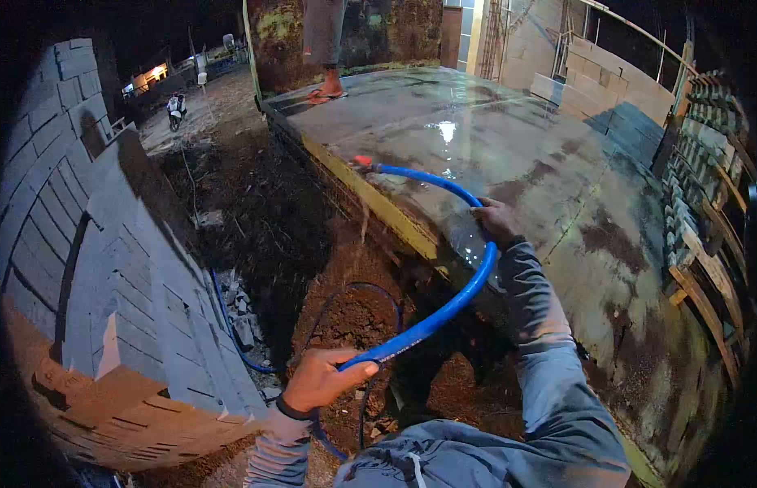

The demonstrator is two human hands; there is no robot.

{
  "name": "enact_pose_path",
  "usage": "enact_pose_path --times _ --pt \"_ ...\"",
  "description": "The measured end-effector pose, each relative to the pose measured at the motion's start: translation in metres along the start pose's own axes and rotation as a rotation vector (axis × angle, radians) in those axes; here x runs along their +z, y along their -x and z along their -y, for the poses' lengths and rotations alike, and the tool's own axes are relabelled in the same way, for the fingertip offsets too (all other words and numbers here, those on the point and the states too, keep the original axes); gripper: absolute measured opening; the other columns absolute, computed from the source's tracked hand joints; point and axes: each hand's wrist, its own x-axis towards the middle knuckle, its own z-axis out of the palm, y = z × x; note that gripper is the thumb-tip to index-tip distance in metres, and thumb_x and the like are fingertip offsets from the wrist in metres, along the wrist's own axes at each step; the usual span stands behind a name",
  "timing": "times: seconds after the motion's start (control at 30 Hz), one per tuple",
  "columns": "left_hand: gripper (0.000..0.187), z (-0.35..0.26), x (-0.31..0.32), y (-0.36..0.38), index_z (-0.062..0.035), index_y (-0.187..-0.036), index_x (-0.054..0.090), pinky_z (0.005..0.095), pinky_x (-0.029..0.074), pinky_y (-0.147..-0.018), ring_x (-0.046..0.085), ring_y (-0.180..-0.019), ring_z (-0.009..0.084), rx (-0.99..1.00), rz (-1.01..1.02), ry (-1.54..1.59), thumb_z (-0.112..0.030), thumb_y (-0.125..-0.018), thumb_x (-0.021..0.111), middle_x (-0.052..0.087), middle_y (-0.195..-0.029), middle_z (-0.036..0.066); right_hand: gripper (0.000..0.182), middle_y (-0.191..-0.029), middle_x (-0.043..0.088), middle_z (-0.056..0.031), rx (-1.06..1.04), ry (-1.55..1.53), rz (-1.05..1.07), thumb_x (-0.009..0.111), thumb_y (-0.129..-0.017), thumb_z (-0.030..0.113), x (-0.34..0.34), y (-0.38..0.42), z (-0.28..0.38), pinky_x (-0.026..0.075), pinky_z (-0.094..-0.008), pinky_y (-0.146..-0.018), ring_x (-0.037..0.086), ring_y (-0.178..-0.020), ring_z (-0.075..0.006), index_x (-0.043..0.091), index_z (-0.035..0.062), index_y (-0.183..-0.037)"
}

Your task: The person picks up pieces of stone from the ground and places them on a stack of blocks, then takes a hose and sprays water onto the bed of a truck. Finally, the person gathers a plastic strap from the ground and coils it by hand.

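A blue hose (452,313) bends in a wide curve between my two hands. Low in the view, my left hand (323,379) is wrapped round it, thumb along the top. Farther forward, over the wet slab, my right hand (497,221) grips the same hose. Its red end (364,162) points left at the slab's yellow edge, where a thin trickle seems to fall. Water shines on the grey concrete slab (533,195) beneath the hose. More of the hose trails down by my left wrist onto the soil.
Stacked grey blocks (163,325) stand at my left. Reddish soil (346,325) lies below the slab's yellow edge (411,234). A person's sandalled foot (331,84) is on the slab's far corner. Roof tiles and wooden slats (708,285) line the right. A motorcycle (175,112) is far off.
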Motion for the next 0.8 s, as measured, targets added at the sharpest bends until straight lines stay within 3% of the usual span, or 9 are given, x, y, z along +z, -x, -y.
enact_pose_path --times 0.1,0.17,0.27,0.37,0.5,0.57,0.7,0.77,0.8 --pt "0.035 -0.019 0.004 -0.027 -0.0046 -0.086 0.066 0.0238 0.038 -0.053 0.051 -0.060 0.0065 0.010 0.021 -0.062 -0.039 -0.080 0.061 0.057 -0.064 0.001 0.030 -0.059 0.050 -0.0009 -0.210 0.032 -0.052 0.055 -0.077 0.012 -0.033 -0.046 -0.051 0.037 -0.0278 -0.042 0.045 -0.046 -0.0110 0.057 0.0032 -0.105" --pt "0.032 -0.025 0.002 -0.055 -0.0058 -0.086 0.066 0.0241 0.039 -0.052 0.053 -0.060 0.0074 0.041 0.061 -0.087 -0.037 -0.081 0.061 0.058 -0.064 0.002 0.030 -0.060 0.051 -0.0015 -0.034 -0.076 -0.056 0.055 -0.077 0.013 -0.050 -0.014 0.007 0.038 -0.0280 -0.043 0.046 -0.047 -0.0114 0.057 0.0036 -0.105" --pt "0.033 -0.029 0.004 -0.114 -0.0055 -0.088 0.066 0.0264 0.040 -0.050 0.054 -0.056 0.0103 0.097 0.085 -0.067 -0.037 -0.081 0.060 0.059 -0.065 0.004 0.028 -0.060 0.051 -0.0027 0.089 -0.106 -0.307 0.054 -0.077 0.013 -0.085 -0.040 -0.010 0.038 -0.0273 -0.041 0.045 -0.046 -0.0122 0.057 0.0043 -0.104" --pt "0.034 -0.051 -0.005 -0.179 -0.0048 -0.090 0.065 0.0284 0.041 -0.048 0.055 -0.053 0.0131 0.267 0.150 -0.136 -0.038 -0.081 0.060 0.059 -0.064 0.005 0.026 -0.059 0.050 -0.0031 0.235 -0.208 -0.401 0.053 -0.078 0.013 -0.116 -0.065 -0.034 0.038 -0.0274 -0.039 0.045 -0.045 -0.0130 0.056 0.0042 -0.101" --pt "0.035 -0.081 -0.016 -0.252 -0.0080 -0.091 0.064 0.0323 0.044 -0.050 0.060 -0.057 0.0218 0.260 0.246 -0.318 -0.041 -0.082 0.057 0.059 -0.062 0.010 0.019 -0.058 0.050 -0.0032 0.384 -0.146 -0.531 0.053 -0.079 0.020 -0.166 -0.097 -0.081 0.039 -0.0279 -0.038 0.045 -0.042 -0.0147 0.052 0.0058 -0.092" --pt "0.037 -0.084 -0.011 -0.286 -0.0090 -0.091 0.064 0.0317 0.043 -0.049 0.059 -0.054 0.0213 0.290 0.271 -0.392 -0.044 -0.081 0.057 0.059 -0.061 0.011 0.018 -0.059 0.051 -0.0038 0.468 -0.171 -0.614 0.052 -0.080 0.021 -0.193 -0.104 -0.106 0.039 -0.0289 -0.037 0.046 -0.042 -0.0157 0.051 0.0062 -0.090" --pt "0.043 -0.097 0.001 -0.357 -0.0104 -0.091 0.063 0.0364 0.045 -0.050 0.060 -0.056 0.0286 0.359 0.293 -0.475 -0.051 -0.080 0.054 0.059 -0.062 0.014 0.015 -0.061 0.055 -0.0095 0.515 0.002 -0.765 0.052 -0.076 0.018 -0.252 -0.140 -0.171 0.043 -0.0333 -0.040 0.053 -0.047 -0.0211 0.058 0.0043 -0.081" --pt "0.046 -0.102 0.003 -0.389 -0.0094 -0.087 0.063 0.0420 0.044 -0.052 0.058 -0.057 0.0345 0.439 0.282 -0.513 -0.053 -0.082 0.049 0.058 -0.059 0.015 0.016 -0.058 0.054 -0.0093 0.446 0.360 -0.602 0.050 -0.079 0.019 -0.306 -0.187 -0.243 0.043 -0.0349 -0.039 0.053 -0.045 -0.0217 0.054 0.0041 -0.080" --pt "0.047 -0.106 0.003 -0.402 -0.0093 -0.087 0.062 0.0429 0.044 -0.052 0.058 -0.058 0.0351 0.443 0.283 -0.536 -0.053 -0.082 0.047 0.057 -0.059 0.015 0.017 -0.057 0.053 -0.0092 0.334 0.723 -0.430 0.049 -0.080 0.020 -0.343 -0.219 -0.290 0.043 -0.0357 -0.038 0.053 -0.044 -0.0221 0.053 0.0041 -0.079"
